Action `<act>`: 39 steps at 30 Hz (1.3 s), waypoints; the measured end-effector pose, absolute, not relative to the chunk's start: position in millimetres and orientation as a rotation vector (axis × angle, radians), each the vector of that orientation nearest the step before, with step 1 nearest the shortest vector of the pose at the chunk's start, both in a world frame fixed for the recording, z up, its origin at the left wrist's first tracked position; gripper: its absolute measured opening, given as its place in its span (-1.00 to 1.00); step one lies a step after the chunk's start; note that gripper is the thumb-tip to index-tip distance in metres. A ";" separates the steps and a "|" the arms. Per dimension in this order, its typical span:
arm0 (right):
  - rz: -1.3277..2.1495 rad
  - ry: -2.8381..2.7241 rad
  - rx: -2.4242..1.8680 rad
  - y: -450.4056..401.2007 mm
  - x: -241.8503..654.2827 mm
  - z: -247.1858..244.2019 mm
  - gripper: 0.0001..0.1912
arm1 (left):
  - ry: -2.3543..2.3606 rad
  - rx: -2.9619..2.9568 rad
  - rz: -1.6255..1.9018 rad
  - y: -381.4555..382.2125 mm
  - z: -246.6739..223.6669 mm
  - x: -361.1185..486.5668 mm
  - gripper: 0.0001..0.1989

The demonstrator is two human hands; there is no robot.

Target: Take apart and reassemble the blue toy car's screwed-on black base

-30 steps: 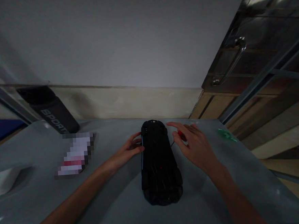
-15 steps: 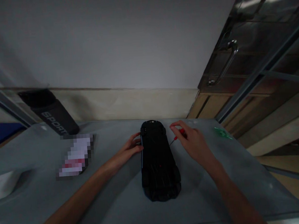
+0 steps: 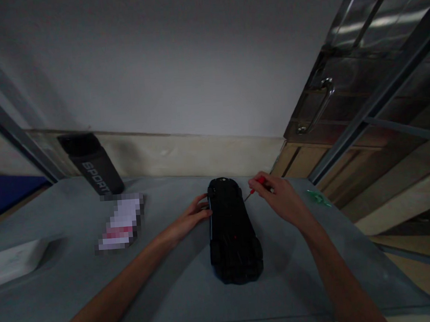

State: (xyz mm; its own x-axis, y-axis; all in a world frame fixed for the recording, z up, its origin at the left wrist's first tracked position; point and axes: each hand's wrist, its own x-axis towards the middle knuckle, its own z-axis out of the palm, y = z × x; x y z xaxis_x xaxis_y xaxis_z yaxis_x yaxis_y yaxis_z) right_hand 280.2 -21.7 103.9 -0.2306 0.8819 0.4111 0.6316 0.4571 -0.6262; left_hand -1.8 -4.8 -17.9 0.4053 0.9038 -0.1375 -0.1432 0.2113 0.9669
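A black toy car (image 3: 231, 228) lies upside down on the grey table, its wheels and underside facing up. Against its left side rest the fingertips of my left hand (image 3: 192, 216), the fingers stretched and spread rather than wrapped around it. My right hand (image 3: 279, 195), on the car's other side, is closed on a small screwdriver (image 3: 253, 190) with a red handle. The thin shaft points down and left to the car's right edge; in the dark I cannot tell whether the tip touches it.
A dark bottle (image 3: 96, 169) marked SPORT stands at the back left, with a blurred-out flat object (image 3: 121, 221) before it. A white object (image 3: 16, 263) lies at the far left. Green plastic (image 3: 318, 198) sits near the right table edge. A wall (image 3: 199, 152) bounds the back.
The view has shifted slightly. My right hand has turned a little around the screwdriver, showing more of its red handle. My left hand stays at the car's side.
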 end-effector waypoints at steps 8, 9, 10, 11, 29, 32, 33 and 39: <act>0.751 -2.350 -1.087 -18.9 218.1 118.6 -0.59 | 0.813 1.122 0.897 1.7 -34.0 -1.8 -0.18; 0.753 -2.360 -1.094 -16.4 213.8 117.6 -0.63 | 0.816 1.118 0.896 2.2 -35.4 -1.8 -0.17; 0.752 -2.363 -1.102 -13.9 210.6 116.8 -0.66 | 0.817 1.115 0.891 2.7 -36.3 -1.7 -0.16; 0.754 -2.366 -1.107 -11.6 208.6 116.1 -0.68 | 0.813 1.116 0.887 3.0 -36.9 -1.6 -0.16; 0.077 -2.705 -1.237 -21.0 192.9 126.4 -0.82 | 0.768 1.151 0.901 -1.5 -29.2 -2.4 -0.23; -0.034 -2.735 -1.263 -20.8 190.3 124.8 -0.74 | 0.808 1.159 0.898 -0.9 -30.6 -3.3 -0.24; -0.060 -2.737 -1.270 -20.4 189.5 124.4 -0.71 | 0.821 1.158 0.898 -0.8 -31.0 -3.5 -0.24; 0.097 -2.732 -1.112 -16.0 196.3 125.0 -0.83 | 0.818 1.133 0.903 -1.0 -30.8 -4.1 -0.28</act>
State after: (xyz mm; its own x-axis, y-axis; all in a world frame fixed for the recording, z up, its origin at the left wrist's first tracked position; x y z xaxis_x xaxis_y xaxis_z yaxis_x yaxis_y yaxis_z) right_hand 196.3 -16.0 125.0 -0.7008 0.6973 0.1505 0.6849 0.7167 -0.1314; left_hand -4.1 -1.0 -30.8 0.4141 0.9062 -0.0858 -0.1748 0.1717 0.9695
